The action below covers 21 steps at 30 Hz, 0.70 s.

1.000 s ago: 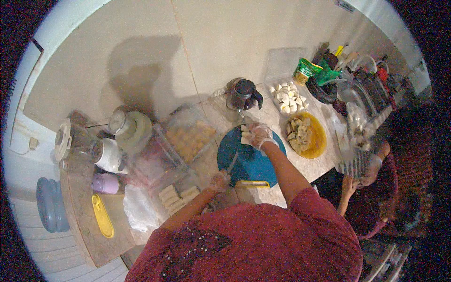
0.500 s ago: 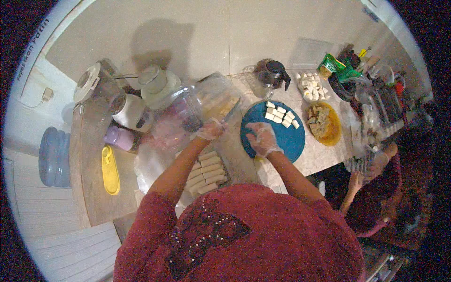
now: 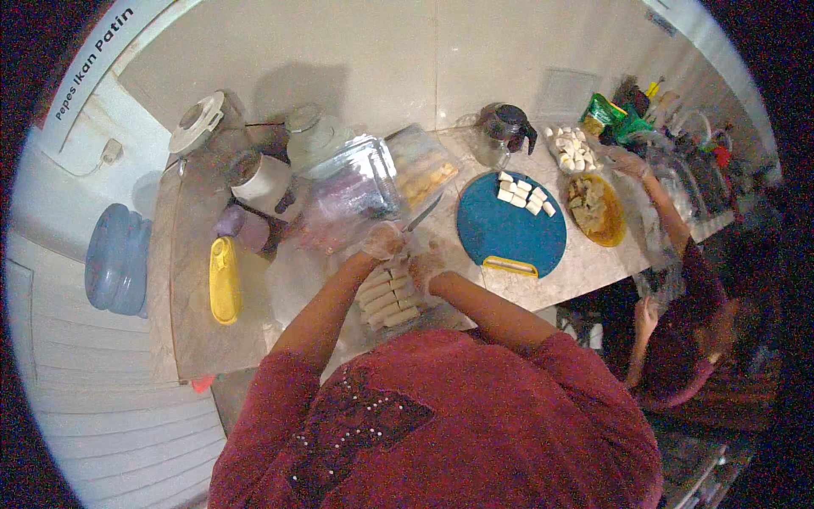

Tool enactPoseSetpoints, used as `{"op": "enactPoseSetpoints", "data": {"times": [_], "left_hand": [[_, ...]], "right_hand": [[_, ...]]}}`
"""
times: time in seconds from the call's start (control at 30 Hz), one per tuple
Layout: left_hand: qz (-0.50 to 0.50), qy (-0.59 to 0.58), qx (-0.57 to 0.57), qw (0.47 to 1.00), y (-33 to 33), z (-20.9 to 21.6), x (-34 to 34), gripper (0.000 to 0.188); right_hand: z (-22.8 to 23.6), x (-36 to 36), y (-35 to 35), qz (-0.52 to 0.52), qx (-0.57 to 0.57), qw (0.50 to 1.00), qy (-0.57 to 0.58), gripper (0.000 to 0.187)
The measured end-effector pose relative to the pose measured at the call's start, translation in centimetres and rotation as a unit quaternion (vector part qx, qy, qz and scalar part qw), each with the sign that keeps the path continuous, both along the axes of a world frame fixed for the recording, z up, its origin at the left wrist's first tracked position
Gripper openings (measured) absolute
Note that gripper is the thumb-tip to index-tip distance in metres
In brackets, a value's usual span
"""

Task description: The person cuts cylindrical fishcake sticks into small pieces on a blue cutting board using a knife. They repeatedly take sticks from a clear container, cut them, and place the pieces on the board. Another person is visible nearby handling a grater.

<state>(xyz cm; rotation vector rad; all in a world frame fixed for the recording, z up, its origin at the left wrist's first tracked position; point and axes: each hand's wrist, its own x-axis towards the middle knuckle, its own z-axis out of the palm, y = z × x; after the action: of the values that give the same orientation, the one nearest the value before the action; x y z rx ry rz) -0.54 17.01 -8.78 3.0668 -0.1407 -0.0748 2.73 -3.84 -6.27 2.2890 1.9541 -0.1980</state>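
Observation:
My left hand [image 3: 383, 241], in a clear plastic glove, is closed around a knife [image 3: 423, 214] whose blade points away to the right. Beside it, my gloved right hand [image 3: 429, 266] is at the far right edge of a pack of pale, log-shaped rolls [image 3: 390, 299]; its fingers are blurred, so I cannot make out their grip. To the right lies a round blue cutting board [image 3: 500, 225] with a yellow handle. Several short white cut pieces [image 3: 526, 193] sit on its far side.
Clear plastic containers [image 3: 360, 174], a lidded jug [image 3: 509, 131], a yellow bowl of brownish pieces [image 3: 617, 222] and a bag of white pieces [image 3: 572, 151] surround the board. A yellow case [image 3: 224, 280] lies left. Another person's gloved hand [image 3: 627, 161] reaches in at right.
My right hand has moved left from the cutting board to the rolls. The left hand still holds the knife. The other person's arm has reached up beside the bowl.

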Motion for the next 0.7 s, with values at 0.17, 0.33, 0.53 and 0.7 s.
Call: {"op": "enactPoseSetpoints", "data": {"times": [0.17, 0.33, 0.53, 0.7], "left_hand": [[0.084, 0.047, -0.062, 0.993, -1.2, 2.8, -7.9, 0.025], [0.075, -0.052, -0.1, 0.991, -2.1, 1.2, -11.1, 0.026], [0.178, 0.013, -0.18, 0.967, -1.9, 0.5, -10.4, 0.037], [0.241, 0.056, -0.167, 0.954, -2.4, 2.4, -10.9, 0.044]], "right_hand": [[2.1, 1.3, 1.7, 0.012, -0.098, 0.987, 0.125, 0.069], [4.3, 1.4, 3.0, 0.009, -0.182, 0.979, 0.09, 0.071], [4.1, 2.1, 3.4, -0.011, -0.141, 0.982, 0.128, 0.067], [4.0, 2.7, 4.4, -0.019, -0.128, 0.982, 0.137, 0.064]]}}
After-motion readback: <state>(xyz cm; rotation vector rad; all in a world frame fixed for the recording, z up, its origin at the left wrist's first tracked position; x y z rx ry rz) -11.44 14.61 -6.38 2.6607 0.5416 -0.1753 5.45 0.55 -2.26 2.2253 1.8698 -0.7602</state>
